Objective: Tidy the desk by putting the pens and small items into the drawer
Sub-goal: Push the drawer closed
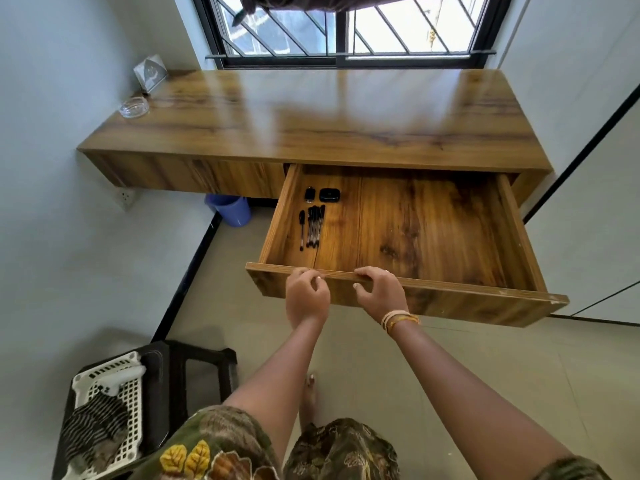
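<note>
Wood drawer (433, 230) looks heavy and stiff; left hand (306, 294) and right hand (379, 289) curl over its front edge, pens (311, 226) inside.

Centre frame, open drawer (450, 233): about five pens (312, 226), count uncertain since they overlap; two small black items (329, 195). Upper left: one glass dish (134, 106). Two hands, lower centre.
</note>
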